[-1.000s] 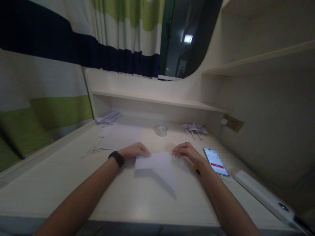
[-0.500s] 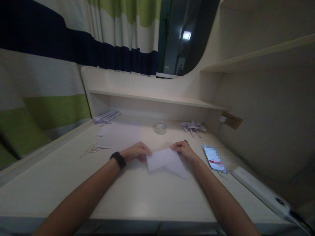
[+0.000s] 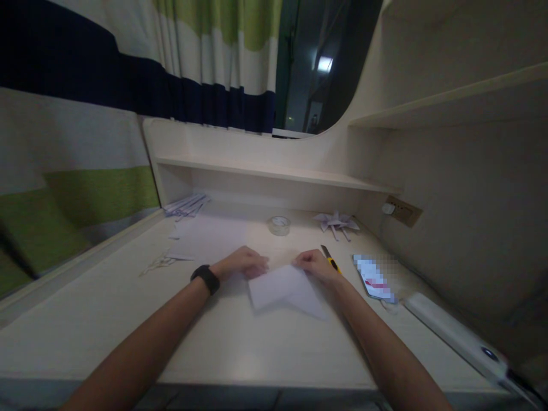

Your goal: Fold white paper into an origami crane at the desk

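On the pale desk [image 3: 240,354], both hands hold one folded sheet of white paper [image 3: 280,287] by its far edge. The left hand [image 3: 240,264], with a black wristband [image 3: 205,278] on the wrist, pinches the left corner with bent fingers. The right hand [image 3: 314,266] is closed on the right corner in the same way. The paper lies between the hands, its near part resting on the desk. Just beside the right hand lies a yellow utility knife [image 3: 330,259], and further right a phone [image 3: 373,278]. Behind stand a roll of clear tape [image 3: 279,224] and a folded paper figure [image 3: 337,221].
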Available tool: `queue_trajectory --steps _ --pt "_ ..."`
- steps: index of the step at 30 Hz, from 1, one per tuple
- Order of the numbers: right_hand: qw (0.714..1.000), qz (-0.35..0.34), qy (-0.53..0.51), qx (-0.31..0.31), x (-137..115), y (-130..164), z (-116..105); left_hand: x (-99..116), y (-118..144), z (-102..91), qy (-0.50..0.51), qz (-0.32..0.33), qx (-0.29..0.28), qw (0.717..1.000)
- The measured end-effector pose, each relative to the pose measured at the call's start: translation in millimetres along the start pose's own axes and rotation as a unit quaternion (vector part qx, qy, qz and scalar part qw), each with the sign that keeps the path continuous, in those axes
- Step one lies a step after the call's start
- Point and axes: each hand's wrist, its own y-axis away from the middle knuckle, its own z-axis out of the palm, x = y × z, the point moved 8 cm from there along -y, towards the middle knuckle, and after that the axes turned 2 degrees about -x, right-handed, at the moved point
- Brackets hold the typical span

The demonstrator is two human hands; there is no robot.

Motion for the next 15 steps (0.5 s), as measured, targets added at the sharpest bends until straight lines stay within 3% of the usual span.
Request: queue_trajectory --steps 3,6,8,10,12,15 --pt "0.999 -0.006 0.019 -0.026 1 -1 21 8 1 29.0 -0.043 0.036 -0.066 0.996" --pt "0.999 -0.017 0.038 -0.024 5 -4 28 7 2 41.2 -0.047 0.041 -0.089 0.994" --pt "0.997 -0.025 0.07 0.014 6 -6 19 2 0 38.0 -0.032 0.025 -0.07 0.997" --pt "0.983 -0.029 0.151 0.098 2 -4 -4 -5 -4 27.7 -0.004 0.007 -0.021 1.0" --pt "0.933 -0.02 0.296 0.206 -8 3 -34 -10 -7 15.6 0.033 -0.002 0.039 0.999" --pt "0.799 0.055 0.52 0.297 -21 17 -69 -17 -10 6.8 0.097 -0.005 0.089 0.991"
